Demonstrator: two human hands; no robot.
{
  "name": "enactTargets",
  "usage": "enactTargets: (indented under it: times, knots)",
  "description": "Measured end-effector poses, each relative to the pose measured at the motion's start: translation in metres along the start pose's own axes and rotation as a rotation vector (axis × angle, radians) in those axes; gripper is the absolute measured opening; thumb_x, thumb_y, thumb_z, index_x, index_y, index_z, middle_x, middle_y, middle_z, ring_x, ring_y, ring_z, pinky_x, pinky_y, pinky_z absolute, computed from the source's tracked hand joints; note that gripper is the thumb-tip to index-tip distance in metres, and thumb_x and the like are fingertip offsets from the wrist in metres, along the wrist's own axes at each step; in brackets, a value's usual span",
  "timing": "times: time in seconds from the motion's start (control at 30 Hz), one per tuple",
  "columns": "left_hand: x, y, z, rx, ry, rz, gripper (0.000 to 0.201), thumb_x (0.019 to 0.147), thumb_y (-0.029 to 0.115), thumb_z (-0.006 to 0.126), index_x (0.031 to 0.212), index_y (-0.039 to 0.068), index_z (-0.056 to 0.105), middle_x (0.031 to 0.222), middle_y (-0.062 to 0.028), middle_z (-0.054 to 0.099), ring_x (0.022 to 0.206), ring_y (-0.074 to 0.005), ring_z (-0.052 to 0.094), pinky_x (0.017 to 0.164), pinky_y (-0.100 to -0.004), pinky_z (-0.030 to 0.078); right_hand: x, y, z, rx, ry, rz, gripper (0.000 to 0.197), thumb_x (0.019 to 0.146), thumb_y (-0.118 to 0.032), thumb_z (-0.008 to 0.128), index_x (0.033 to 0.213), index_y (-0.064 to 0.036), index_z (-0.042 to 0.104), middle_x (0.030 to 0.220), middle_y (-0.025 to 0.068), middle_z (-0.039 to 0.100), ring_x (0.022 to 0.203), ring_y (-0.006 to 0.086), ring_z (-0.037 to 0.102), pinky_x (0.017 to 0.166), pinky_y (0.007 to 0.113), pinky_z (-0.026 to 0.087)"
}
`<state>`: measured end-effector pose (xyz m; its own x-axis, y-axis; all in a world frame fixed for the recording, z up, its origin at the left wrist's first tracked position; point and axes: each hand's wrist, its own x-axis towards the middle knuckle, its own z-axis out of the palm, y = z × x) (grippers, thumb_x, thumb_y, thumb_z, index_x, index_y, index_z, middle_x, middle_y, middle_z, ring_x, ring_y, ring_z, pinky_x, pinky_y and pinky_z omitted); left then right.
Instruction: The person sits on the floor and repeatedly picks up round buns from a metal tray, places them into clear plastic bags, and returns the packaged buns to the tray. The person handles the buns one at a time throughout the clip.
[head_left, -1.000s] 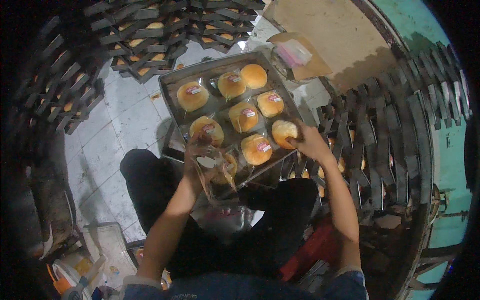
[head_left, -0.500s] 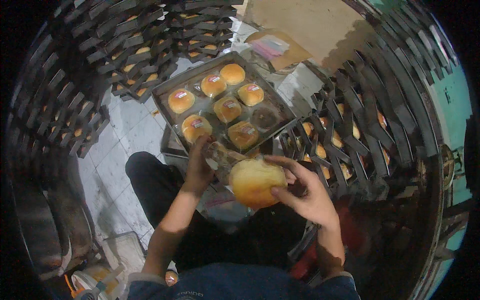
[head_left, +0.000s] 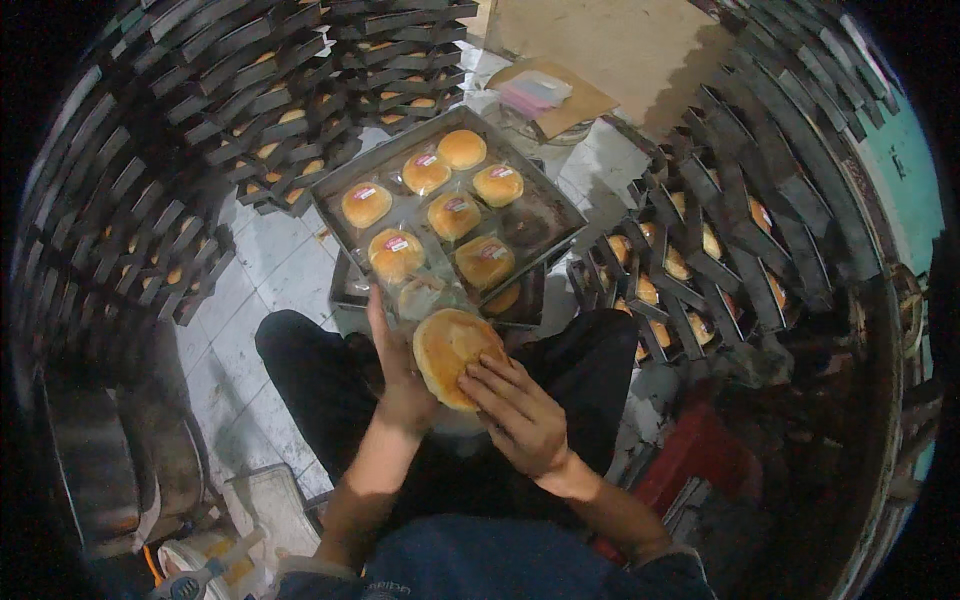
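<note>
A round golden bun (head_left: 440,352) is tilted between my two hands, above my lap. My right hand (head_left: 518,412) is closed on its right side, with the fingers laid across the crust. My left hand (head_left: 403,378) is at the bun's left side, one finger pointing up, and holds a thin clear plastic bag (head_left: 424,297) that shows just beyond the bun. How far the bun sits in the bag is hard to tell. Just past my hands, a dark metal tray (head_left: 540,205) carries several wrapped buns (head_left: 397,254), most with red-and-white labels.
Stacked dark trays of buns rise at the far left (head_left: 285,130) and on the right (head_left: 720,230). Another tray (head_left: 520,307) lies under the front one. A cardboard piece with plastic bags (head_left: 537,92) is at the back. White floor tiles (head_left: 300,270) show at left.
My right hand has brought the bun left, against my left hand and the bag. The bun has turned, and the right fingers now lie over its face.
</note>
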<state>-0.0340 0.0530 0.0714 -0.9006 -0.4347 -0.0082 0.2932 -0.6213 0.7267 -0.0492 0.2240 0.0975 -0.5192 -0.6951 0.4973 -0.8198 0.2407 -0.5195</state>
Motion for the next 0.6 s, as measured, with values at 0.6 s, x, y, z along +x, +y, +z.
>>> enactTargets:
  times: [0.6]
  knots:
    - [-0.035, 0.003, 0.024, -0.071, 0.034, -0.312, 0.06, 0.098, 0.039, 0.057, 0.144, 0.006, 0.038, 0.131, -0.0097, 0.057, 0.12, -0.0238, 0.057, 0.103, -0.0402, 0.046, 0.029, -0.018, 0.001, -0.263, -0.129, 0.076, 0.052, 0.086, -0.004, 0.056, 0.138, -0.0038, 0.055, 0.139, 0.0171, 0.054, 0.137, 0.0351, 0.044, 0.115, 0.049, 0.034]
